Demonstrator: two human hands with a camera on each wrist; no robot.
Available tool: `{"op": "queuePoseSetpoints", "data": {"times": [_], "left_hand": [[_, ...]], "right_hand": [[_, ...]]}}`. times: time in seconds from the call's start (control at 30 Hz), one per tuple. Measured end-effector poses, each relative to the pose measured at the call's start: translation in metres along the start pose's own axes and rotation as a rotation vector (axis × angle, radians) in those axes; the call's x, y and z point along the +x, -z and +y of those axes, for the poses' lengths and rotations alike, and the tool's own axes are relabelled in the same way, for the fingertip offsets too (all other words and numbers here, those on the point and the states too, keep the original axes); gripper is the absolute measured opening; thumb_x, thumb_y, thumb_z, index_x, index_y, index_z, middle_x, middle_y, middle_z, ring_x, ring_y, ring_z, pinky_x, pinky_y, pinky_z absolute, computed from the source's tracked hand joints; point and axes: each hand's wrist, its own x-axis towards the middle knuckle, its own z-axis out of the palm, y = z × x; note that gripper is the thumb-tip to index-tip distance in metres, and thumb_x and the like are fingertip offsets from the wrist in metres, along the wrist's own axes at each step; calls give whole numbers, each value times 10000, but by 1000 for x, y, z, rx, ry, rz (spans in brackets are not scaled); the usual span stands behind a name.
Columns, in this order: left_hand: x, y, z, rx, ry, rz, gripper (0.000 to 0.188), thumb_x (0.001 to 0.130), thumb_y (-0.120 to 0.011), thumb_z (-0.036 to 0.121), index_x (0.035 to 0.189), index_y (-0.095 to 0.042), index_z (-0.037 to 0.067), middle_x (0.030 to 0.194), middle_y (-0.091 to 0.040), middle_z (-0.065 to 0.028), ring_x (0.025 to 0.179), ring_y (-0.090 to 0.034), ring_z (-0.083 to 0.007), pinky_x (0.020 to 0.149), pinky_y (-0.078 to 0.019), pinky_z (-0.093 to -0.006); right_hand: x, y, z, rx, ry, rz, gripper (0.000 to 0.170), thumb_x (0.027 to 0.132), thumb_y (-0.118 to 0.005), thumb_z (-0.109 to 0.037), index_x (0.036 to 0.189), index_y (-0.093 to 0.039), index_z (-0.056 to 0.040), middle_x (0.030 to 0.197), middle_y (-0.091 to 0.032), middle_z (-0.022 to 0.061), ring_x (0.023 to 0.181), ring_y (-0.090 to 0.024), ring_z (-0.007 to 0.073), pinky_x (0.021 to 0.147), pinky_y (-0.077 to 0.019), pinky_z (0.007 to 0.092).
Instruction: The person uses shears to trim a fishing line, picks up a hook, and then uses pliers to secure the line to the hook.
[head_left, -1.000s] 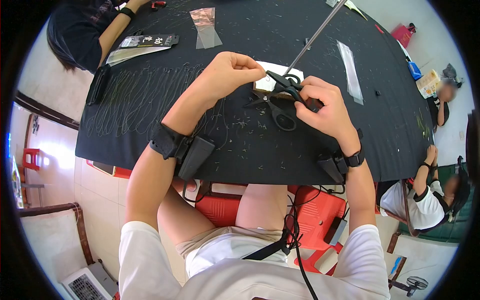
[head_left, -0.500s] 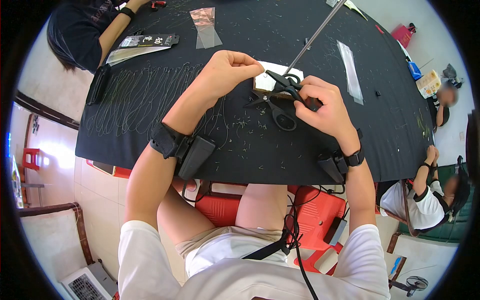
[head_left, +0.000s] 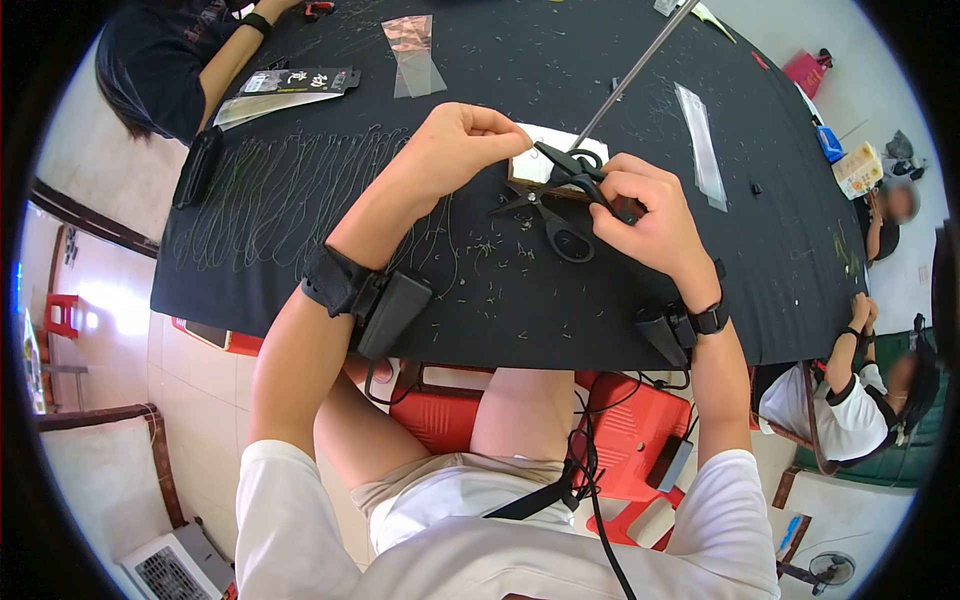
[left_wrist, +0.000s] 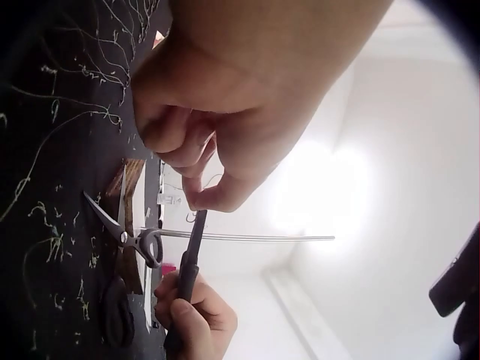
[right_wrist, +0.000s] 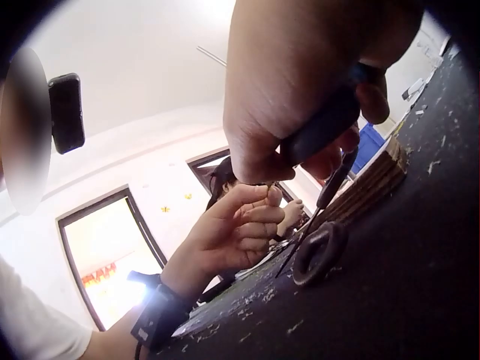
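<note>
The left hand [head_left: 455, 150] pinches something tiny between thumb and index finger; a small hook [left_wrist: 191, 218] shows just below those fingertips in the left wrist view. Curled round the handle of a black cutting tool [head_left: 560, 163], the right hand [head_left: 650, 218] holds its tip right beside the left fingertips. Whether the blades are apart cannot be told. Beneath the hands lies a block with a white top [head_left: 528, 168] and brown layered sides, a thin metal rod [head_left: 635, 75] rising from it. Black scissors [head_left: 567, 243] rest spread against the block's near side.
Many looped threads [head_left: 270, 200] lie in rows at the left, beside a black case [head_left: 197, 168]. Clear plastic sleeves [head_left: 703, 150], a labelled packet [head_left: 290, 85] and small thread scraps are on the black cloth [head_left: 500, 330]. Other people sit at the left and right.
The left hand has shifted very slightly near the tool's tip. The right hand and its tool have hardly moved.
</note>
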Motion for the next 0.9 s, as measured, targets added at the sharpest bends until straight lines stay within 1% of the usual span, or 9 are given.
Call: {"op": "queuePoseSetpoints", "data": {"times": [0.17,0.27,0.47,0.67,0.77,0.9], "left_hand": [[1,-1,-1,-30,10,45,227,777,-626,213,877,-645,10,606,-492,66,488,-326,3,432,-218,-160],[-1,0,1,-7,15,13,226,776,-628,209,879,-645,9,606,-492,65,487,-324,2,431,-216,-162],[1,-1,0,-36,9,46,223,778,-628,204,879,-643,5,593,-474,72,478,-312,1,425,-201,-166],[1,-1,0,-23,12,19,225,780,-626,199,887,-639,1,575,-457,71,463,-303,3,416,-186,-166],[0,-2,3,-33,20,51,228,780,-626,198,892,-637,0,575,-458,70,465,-303,5,415,-185,-165],[-1,-2,2,-64,21,51,222,779,-626,196,888,-640,3,576,-462,69,465,-305,4,414,-187,-164]], "right_hand": [[0,0,1,-10,13,11,193,649,-618,-94,601,-461,8,670,-475,80,521,-462,167,484,-373,269],[-1,0,2,1,-2,5,194,648,-619,-93,601,-462,9,668,-473,80,521,-462,167,484,-370,268],[-1,0,1,5,-6,6,199,651,-619,-97,600,-460,10,667,-472,78,522,-458,168,484,-366,267],[-1,0,2,-5,12,3,202,654,-620,-100,605,-460,12,666,-470,81,524,-457,172,486,-370,269],[-1,0,2,-13,4,0,201,653,-620,-101,607,-461,13,668,-469,83,524,-456,176,487,-369,273],[0,-1,2,12,-4,16,197,653,-618,-99,607,-461,12,668,-466,82,528,-456,174,490,-369,271]]}}
